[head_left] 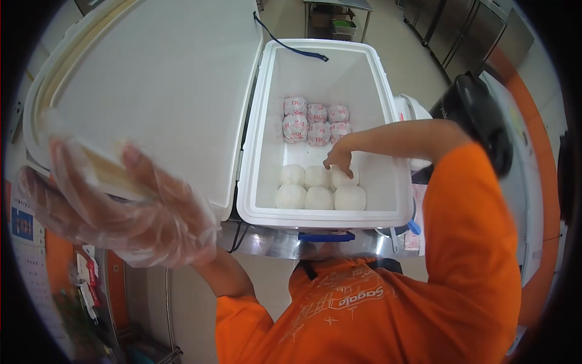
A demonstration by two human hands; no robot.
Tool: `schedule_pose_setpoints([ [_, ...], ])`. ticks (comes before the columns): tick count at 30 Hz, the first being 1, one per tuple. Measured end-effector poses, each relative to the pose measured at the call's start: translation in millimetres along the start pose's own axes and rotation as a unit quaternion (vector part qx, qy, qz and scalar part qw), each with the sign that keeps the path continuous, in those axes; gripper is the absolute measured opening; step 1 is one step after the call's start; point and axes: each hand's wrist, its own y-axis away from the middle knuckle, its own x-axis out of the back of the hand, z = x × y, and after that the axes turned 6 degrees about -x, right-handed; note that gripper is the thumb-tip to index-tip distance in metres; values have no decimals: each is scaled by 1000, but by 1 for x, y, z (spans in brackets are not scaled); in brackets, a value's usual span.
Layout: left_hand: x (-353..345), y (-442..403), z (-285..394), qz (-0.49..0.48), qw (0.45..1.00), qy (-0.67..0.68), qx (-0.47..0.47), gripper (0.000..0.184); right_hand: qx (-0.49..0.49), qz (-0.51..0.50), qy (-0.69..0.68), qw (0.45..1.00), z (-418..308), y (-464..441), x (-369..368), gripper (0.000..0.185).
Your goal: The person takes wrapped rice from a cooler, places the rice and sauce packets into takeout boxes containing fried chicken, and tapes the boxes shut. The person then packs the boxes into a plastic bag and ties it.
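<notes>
At centre, a rectangular white plastic cooler box (324,218) is showing plain white walls, its flat latch (326,237) standing out dark blue. Inside, rounded wrapped bundles (295,128) are carrying red lettering on whitish wrapping, while smooth rounded balls (305,198) below them are showing plain white. At upper left, the broad white lid (163,91) is displaying a yellowed cream band. At bottom right, an orange fabric shirt (400,315) is bearing white lettering and line drawings.
</notes>
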Motion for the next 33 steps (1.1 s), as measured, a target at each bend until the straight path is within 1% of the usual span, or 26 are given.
schedule_pose_setpoints([
  [2,-3,4,-7,0,1000,12,11,49,11,66,75,995,9,-17,-3,102],
  [6,-5,10,-12,0,999,18,29,49,1,88,119,989,6,-9,-4,107],
  [8,-6,12,-13,-1,999,17,28,49,62,76,73,993,13,-4,-3,95],
  [9,-6,13,-14,-2,1000,18,26,49,61,74,71,993,16,2,1,95],
  [11,-7,14,-16,-2,1000,18,21,50,71,168,-3,983,18,24,16,86],
  [12,-7,16,-17,-4,1000,18,20,50,62,219,-16,974,17,39,23,79],
  [13,-9,16,-19,-2,1000,18,19,50,63,217,-19,974,12,54,26,79],
  [14,-8,17,-20,-5,1000,17,12,50,79,141,-127,979,6,70,30,77],
  [15,-7,18,-22,-9,1000,15,6,50,92,64,-231,966,1,87,34,75],
  [16,-7,18,-23,-11,1000,12,2,51,109,-7,-260,959,-11,100,29,69],
  [17,-6,19,-23,-12,1000,10,-2,51,111,-6,-261,959,-23,94,21,69],
  [19,-5,21,-23,-15,1000,8,-18,51,101,-124,-171,972,-41,78,6,83],
  [20,-3,21,-22,-14,1000,11,-25,52,100,-122,-172,973,-48,75,1,83],
  [22,-2,21,-24,-17,999,8,-37,52,96,-144,-130,976,-61,70,-2,97],
  [23,-2,22,-25,-20,999,7,-44,53,96,-143,-129,977,-63,69,-2,97],
  [25,-1,24,-27,-22,998,7,-50,53,112,-102,-16,988,-66,64,-2,101],
  [26,0,24,-28,-24,998,10,-52,54,110,-98,-15,989,-68,63,-1,101],
  [28,0,25,-28,-29,998,19,-52,54,97,-116,-68,986,-72,62,1,104],
  [29,0,27,-27,-32,998,25,-51,55,95,-115,-63,987,-74,63,2,104],
  [31,-4,25,-21,-14,996,92,9,52,103,-126,-114,980,-70,60,-1,109],
  [32,-7,22,-18,-3,992,121,37,51,96,-125,-94,983,-70,58,-2,110],
  [33,-12,18,-14,2,991,122,50,51,75,-165,-107,978,-74,60,1,111],
])
